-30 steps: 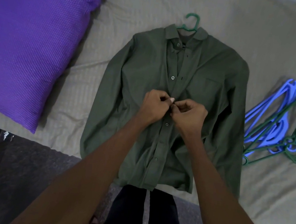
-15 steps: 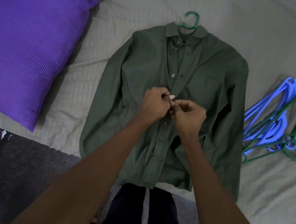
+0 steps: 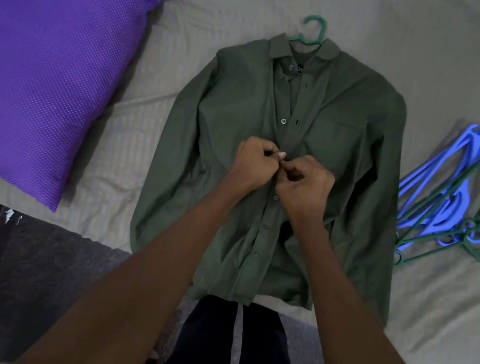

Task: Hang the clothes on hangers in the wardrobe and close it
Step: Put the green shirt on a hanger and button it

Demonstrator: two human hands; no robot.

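One beige bed point(image 3: 379, 31) bears shirt point(image 3: 229, 118), pillow point(image 3: 48, 59).

Two bare forearms rise from the lower frame; left hand point(image 3: 256, 163) and right hand point(image 3: 305, 183) meet mid-frame. Fingers curled, pinching.

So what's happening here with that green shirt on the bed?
A person is buttoning a dark green shirt that lies flat on the bed, already on a green hanger whose hook sticks out past the collar. The left hand and right hand both pinch the front placket mid-chest. The buttons above look undone. Spare blue and green hangers lie to the right, a purple pillow to the left.
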